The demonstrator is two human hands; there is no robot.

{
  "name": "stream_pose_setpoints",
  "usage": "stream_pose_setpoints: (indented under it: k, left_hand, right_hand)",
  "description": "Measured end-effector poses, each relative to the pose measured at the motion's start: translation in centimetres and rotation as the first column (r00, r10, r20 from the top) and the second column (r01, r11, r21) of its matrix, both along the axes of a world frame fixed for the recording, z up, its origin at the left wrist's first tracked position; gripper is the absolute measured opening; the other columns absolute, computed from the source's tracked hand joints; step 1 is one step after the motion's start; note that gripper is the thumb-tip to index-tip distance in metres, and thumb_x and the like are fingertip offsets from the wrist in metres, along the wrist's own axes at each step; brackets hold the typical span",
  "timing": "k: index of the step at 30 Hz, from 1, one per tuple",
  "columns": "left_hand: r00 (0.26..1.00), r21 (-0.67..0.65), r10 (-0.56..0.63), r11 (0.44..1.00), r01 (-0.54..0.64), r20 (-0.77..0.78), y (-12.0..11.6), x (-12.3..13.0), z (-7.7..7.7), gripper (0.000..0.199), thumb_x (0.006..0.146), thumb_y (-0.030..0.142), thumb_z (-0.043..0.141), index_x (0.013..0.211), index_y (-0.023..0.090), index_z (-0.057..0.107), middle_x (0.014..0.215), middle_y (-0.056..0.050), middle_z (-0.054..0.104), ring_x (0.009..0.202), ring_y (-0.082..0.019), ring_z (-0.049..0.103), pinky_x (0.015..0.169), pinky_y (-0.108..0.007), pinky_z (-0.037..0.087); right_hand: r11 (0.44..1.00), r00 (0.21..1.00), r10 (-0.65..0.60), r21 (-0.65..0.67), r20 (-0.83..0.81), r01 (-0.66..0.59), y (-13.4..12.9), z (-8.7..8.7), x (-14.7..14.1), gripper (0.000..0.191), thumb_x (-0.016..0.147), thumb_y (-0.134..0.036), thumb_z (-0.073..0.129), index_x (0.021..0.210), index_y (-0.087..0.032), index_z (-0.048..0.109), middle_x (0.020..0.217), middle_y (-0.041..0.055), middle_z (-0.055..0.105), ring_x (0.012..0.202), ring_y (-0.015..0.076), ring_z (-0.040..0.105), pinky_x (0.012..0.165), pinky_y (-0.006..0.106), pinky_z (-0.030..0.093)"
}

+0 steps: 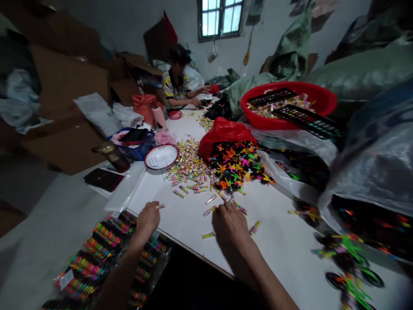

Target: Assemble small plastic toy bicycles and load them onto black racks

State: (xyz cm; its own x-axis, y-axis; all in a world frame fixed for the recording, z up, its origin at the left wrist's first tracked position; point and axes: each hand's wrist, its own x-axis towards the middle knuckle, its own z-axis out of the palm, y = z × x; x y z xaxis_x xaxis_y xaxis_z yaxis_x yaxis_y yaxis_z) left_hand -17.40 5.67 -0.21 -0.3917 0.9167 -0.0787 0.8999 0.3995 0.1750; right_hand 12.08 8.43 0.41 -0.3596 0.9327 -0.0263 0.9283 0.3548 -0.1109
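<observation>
At the table's front left edge my left hand (148,221) is closed, pinching a small printed tube (161,206) whose end sticks out past the fingertips. My right hand (230,219) rests palm down on the white table (187,219), its fingers curled among several loose tubes. What lies under those fingers is hidden. Similar tubes (254,227) lie just beside it. Ahead spreads a pile of these yellow and pink tubes (190,161). To its right, colourful small plastic bicycles (237,163) spill from a red bag (222,131).
Across the table a co-worker (177,82) handles small pieces. A white bowl (161,157) and blue basket (137,144) stand left. A red tub (287,103) holds tubes and black trays. More bicycles (351,262) lie right. Packed bags (84,262) sit below the table's left edge.
</observation>
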Motion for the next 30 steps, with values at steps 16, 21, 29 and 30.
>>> stream_pose_setpoints:
  k: [16,21,29,30]
  left_hand:
    - [0.988,-0.090,-0.141,0.985,0.146,0.061,0.7,-1.0,-1.8,0.031,0.086,0.017,0.042,0.112,0.012,0.060,0.103,-0.012,0.065,0.100,-0.022,0.060,0.085,-0.028,0.042]
    - [0.977,-0.069,-0.202,0.976,0.207,0.072,0.4,-1.9,-1.9,0.042,0.077,-0.004,0.037,0.105,0.014,0.062,0.101,-0.010,0.059,0.093,-0.018,0.060,0.084,-0.027,0.041]
    - [0.927,0.258,-0.142,0.965,0.051,0.347,0.2,-0.9,-2.3,0.016,0.086,0.021,0.044,0.087,0.018,0.060,0.098,-0.010,0.054,0.097,-0.024,0.054,0.086,-0.034,0.043]
    - [0.868,0.323,-0.132,0.946,-0.034,0.478,0.3,-0.7,-2.7,0.014,0.085,0.026,0.047,0.083,0.019,0.059,0.093,-0.009,0.056,0.094,-0.024,0.056,0.084,-0.034,0.044]
  right_hand:
    - [0.972,0.972,0.216,-0.117,0.088,-0.205,1.6,0.5,-2.4,0.023,0.090,-0.012,0.041,0.102,-0.015,0.060,0.103,0.0101,0.060,0.091,0.0193,0.059,0.068,0.024,0.044]
    - [0.937,0.945,0.323,-0.157,0.056,-0.311,2.6,0.4,-5.2,0.021,0.086,-0.010,0.046,0.096,-0.012,0.064,0.101,0.0130,0.063,0.090,0.0219,0.062,0.067,0.025,0.046]
    - [0.958,0.966,0.236,-0.143,-0.103,-0.249,6.7,1.5,-15.2,0.027,0.088,-0.012,0.043,0.106,-0.010,0.062,0.106,0.0173,0.064,0.097,0.0242,0.064,0.079,0.031,0.048]
    - [0.960,0.969,0.215,-0.159,-0.120,-0.232,6.9,1.5,-16.5,0.026,0.087,-0.011,0.044,0.103,-0.008,0.064,0.105,0.0190,0.064,0.098,0.0251,0.063,0.080,0.032,0.049]
